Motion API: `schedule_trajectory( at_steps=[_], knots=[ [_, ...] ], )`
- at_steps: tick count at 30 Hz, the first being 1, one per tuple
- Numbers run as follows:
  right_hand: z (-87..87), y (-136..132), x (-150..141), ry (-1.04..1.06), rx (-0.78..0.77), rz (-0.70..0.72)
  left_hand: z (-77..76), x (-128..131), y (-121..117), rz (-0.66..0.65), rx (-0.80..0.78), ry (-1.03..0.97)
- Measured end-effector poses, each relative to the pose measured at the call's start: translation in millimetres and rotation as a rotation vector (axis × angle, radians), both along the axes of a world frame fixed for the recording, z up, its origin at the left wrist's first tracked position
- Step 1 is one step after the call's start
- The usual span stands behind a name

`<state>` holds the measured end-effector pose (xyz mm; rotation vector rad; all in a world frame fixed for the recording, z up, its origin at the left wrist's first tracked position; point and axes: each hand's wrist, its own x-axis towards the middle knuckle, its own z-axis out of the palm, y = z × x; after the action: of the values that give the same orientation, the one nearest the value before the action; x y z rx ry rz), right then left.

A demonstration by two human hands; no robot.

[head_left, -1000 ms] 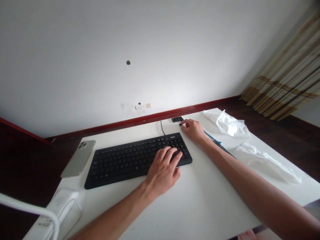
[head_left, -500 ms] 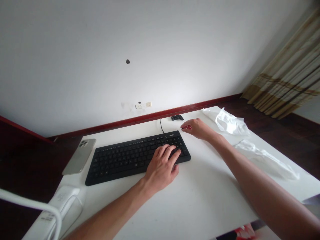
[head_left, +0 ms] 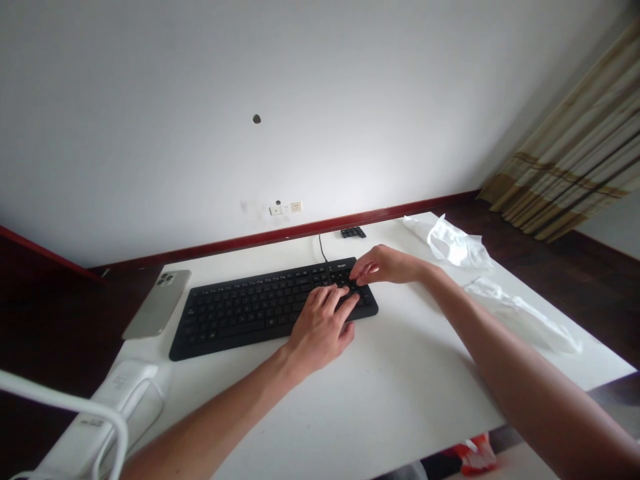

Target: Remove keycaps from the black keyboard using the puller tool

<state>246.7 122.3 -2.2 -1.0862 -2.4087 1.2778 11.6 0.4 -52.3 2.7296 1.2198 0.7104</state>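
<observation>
The left hand (head_left: pixel 320 327) rests spread fingers on the keyboard (head_left: pixel 250 308); just beyond them, the right hand (head_left: pixel 384 265) bunches its fingers narrowly, any hold unclear.

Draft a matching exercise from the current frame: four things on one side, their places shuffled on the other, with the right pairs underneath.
1. Phone
2. Black pieces
3. Right hand
4. Crumpled white plastic

A. With fingertips at the right part of the keyboard
B. Along the right side of the table
C. Left of the keyboard
D. Beyond the keyboard, near the table's far edge

Pairs: 1-C, 2-D, 3-A, 4-B
</observation>
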Motion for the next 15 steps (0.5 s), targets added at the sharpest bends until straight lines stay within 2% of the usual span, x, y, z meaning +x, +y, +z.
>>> schedule_trajectory(
  at_steps=[9,15],
  knots=[
    [13.5,-13.6,-11.8,-0.117,0.136,-0.035,1.5,-0.8,-0.5,-0.003,-0.006,-0.004],
    [14.9,-20.6,-19.3,-0.174,0.201,-0.046,0.8,-0.9,-0.5,0.002,-0.008,0.011]
  ],
)
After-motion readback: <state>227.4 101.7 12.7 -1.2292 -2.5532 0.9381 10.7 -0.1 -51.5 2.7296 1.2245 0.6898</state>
